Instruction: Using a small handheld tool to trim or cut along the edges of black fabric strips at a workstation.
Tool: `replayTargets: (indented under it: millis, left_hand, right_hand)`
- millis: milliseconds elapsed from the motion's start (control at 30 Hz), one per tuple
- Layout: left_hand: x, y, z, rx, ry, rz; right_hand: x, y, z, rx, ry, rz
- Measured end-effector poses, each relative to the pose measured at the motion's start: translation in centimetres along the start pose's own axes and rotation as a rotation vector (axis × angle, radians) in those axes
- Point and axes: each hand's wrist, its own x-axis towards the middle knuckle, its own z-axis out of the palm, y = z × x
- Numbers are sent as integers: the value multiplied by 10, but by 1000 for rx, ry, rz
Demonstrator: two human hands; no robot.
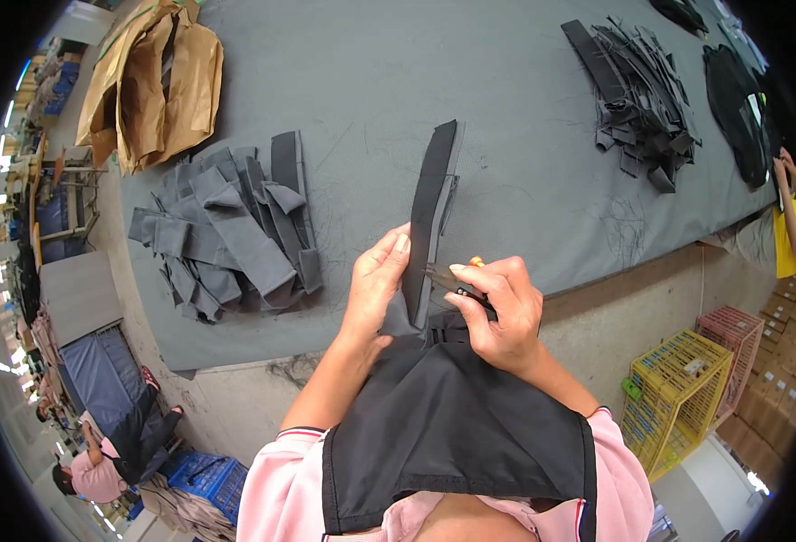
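Black fabric strip (430,212) stands up at centre, pinched by my left hand (375,285) along its lower edge. My right hand (504,312), at three o'clock of it, is closed around small snips (452,281) (orange bit showing) touching the strip. At nine o'clock on the grey table (506,108) lies a grey strip pile (226,230); another dark pile (637,99) sits at one o'clock.

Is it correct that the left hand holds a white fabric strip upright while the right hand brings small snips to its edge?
Not quite: the strip is black, not white, as the head view shows. The rest holds: the left hand holds it upright, and the right hand brings small snips to its edge.
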Motion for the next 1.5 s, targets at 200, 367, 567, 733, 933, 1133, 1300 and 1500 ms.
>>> replayTargets:
  millis: [200, 367, 567, 733, 933, 1133, 1300, 1500]
  left_hand:
    - [-5, 6, -6, 209, -15, 221]
    - [-5, 4, -5, 249, 7, 269]
    - [3, 4, -14, 251, -11, 100]
    - [0, -4, -6, -523, -504, -190]
    - [2, -10, -9, -698, -428, -393]
    - [-2, -3, -4, -499, -381, -338]
    - [0, -6, -3, -517, -332, -440]
    - [5, -16, -7, -637, -289, -501]
  right_hand:
    - [3, -2, -6, -161, -25, -104]
    - [-2, 0, -6, -205, -44, -84]
    - [4, -8, -8, 22, -20, 109]
    - [8, -7, 2, 137, 19, 114]
    - [5, 1, 16, 43, 19, -46]
    - [5, -1, 11, -26, -53, -120]
    - [3, 1, 13, 77, -52, -94]
    - [2, -1, 13, -43, -71, -173]
